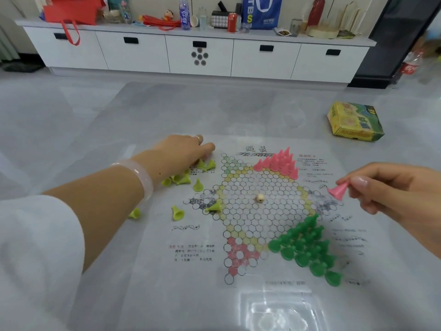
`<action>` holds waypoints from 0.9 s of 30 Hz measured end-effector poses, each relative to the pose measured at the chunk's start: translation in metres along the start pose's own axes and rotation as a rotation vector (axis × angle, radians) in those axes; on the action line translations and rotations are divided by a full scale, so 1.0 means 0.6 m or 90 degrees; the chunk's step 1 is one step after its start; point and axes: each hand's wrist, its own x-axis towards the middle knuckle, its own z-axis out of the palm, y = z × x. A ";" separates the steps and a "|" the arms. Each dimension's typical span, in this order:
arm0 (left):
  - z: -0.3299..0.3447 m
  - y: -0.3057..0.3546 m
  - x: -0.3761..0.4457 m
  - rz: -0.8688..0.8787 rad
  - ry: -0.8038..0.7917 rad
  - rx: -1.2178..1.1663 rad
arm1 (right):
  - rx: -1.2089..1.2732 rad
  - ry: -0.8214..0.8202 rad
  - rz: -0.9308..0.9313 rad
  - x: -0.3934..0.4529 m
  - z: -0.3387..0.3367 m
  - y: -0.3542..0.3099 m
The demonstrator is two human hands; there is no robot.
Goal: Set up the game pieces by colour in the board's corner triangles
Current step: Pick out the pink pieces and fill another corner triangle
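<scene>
Grey tabletop (71, 120) under clear film; white drawer cabinet (198, 53) behind. Left hand (181, 151), fingers curled down among scattered yellow-green pieces (181, 179) left of the board (257, 211); actual grip unclear. Pink pieces (279, 163) and green pieces (307, 247) stood in corner triangles. Right hand (391, 189) pinched one pink piece (337, 190) at the board's right edge.

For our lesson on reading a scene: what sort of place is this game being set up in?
Probably a living room at home. A long white drawer cabinet along the wall carries household clutter such as a drinks bottle and a shopping bag, and the game board lies on a pale tabletop.
</scene>
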 end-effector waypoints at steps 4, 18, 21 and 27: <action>-0.005 0.006 0.003 -0.019 -0.032 -0.023 | -0.004 -0.006 0.006 -0.003 0.000 0.001; -0.019 -0.023 -0.028 -0.291 0.301 -0.820 | 0.005 0.018 0.015 -0.013 -0.002 -0.013; -0.027 -0.016 -0.048 -0.318 0.204 -1.464 | 0.006 0.007 0.004 -0.016 0.003 -0.024; -0.021 -0.018 -0.064 -0.333 0.103 -1.823 | -0.005 -0.011 -0.006 -0.018 0.011 -0.034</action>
